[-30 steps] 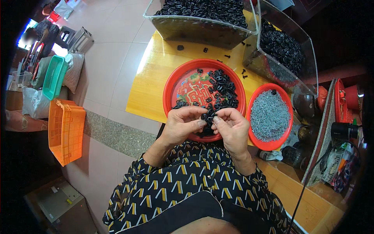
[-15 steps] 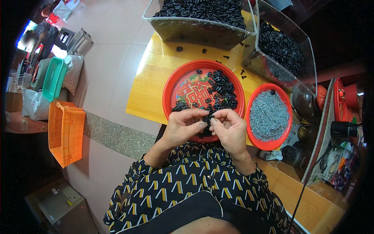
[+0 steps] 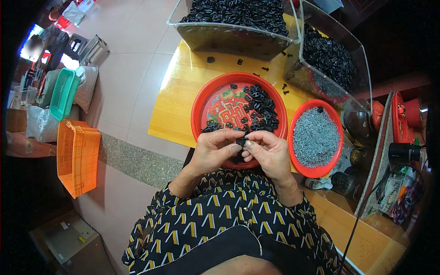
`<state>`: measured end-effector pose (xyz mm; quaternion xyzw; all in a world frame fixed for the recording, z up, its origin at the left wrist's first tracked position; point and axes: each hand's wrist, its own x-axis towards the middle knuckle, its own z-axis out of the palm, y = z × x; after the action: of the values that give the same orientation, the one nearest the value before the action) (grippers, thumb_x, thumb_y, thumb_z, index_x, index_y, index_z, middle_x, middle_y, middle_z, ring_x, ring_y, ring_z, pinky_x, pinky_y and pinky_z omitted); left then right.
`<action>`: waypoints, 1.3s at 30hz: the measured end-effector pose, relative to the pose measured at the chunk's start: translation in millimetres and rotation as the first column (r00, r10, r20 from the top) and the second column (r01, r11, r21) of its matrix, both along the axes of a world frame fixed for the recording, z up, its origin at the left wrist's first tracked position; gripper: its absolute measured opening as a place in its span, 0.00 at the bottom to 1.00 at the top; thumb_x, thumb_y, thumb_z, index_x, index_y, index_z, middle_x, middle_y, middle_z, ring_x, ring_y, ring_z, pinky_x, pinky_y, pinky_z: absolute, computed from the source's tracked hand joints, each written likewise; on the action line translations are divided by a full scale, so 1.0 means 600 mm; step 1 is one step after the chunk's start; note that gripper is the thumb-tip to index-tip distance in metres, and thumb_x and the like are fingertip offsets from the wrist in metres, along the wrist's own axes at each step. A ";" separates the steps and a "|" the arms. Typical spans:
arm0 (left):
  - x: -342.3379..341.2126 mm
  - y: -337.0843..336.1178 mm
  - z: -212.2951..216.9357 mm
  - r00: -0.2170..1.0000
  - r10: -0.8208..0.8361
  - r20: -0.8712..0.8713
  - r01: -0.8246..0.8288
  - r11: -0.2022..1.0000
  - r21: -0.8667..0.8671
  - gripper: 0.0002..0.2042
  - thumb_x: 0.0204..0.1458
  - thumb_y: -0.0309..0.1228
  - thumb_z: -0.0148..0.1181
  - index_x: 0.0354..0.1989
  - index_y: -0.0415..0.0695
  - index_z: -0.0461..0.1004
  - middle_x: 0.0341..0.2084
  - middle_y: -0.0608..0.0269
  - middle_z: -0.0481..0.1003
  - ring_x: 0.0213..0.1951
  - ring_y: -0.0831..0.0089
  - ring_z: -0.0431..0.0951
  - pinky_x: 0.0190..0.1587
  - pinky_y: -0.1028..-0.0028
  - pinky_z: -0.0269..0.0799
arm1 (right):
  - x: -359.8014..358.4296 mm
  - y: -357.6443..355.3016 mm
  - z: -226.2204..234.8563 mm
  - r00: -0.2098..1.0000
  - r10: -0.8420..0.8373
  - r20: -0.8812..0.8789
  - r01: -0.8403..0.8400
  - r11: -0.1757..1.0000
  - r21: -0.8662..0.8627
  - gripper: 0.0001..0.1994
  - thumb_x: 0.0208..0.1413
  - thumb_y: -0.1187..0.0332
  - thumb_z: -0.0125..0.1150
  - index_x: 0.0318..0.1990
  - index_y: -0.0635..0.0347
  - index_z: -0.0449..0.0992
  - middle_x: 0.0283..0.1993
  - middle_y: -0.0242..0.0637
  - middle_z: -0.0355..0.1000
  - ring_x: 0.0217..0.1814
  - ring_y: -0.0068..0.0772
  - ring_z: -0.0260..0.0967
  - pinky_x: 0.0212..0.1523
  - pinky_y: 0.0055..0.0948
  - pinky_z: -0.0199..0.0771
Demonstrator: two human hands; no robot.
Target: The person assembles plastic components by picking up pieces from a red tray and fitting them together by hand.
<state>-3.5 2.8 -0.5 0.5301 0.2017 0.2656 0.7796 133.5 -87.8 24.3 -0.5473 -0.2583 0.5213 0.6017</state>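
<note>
My left hand and my right hand meet over the near edge of a round red tray. Thumb and forefinger of each hand pinch a small black plastic piece, mostly covered by the fingertips; it looks like a cord lock. Loose black two-hole pieces are heaped on the tray's right side, with others at its left edge. Right of my right hand, a smaller red tray is filled with tiny silvery metal springs, one black piece lying on top.
Two clear plastic bins full of black pieces stand at the back of the yellow table. Several small black parts lie before them. An orange crate and green basket are at left; a person is beyond.
My right fingertips have shifted slightly left and closer against the left ones around the black piece. The trays and bins stay where they were.
</note>
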 end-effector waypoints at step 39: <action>0.016 0.016 0.007 0.994 0.077 -0.074 -0.043 0.922 0.386 0.13 0.43 0.18 0.54 0.39 0.34 0.70 0.25 0.59 0.71 0.30 0.74 0.71 0.34 0.78 0.67 | 0.027 0.027 -0.029 0.958 0.134 -0.253 -0.120 0.990 0.070 0.06 0.48 0.73 0.56 0.32 0.65 0.69 0.28 0.34 0.69 0.27 0.21 0.68 0.27 0.18 0.70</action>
<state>6.2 12.3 3.8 0.6771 0.1962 0.2999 0.6428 149.8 -71.5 6.9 -0.4409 -0.2266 0.6182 0.6100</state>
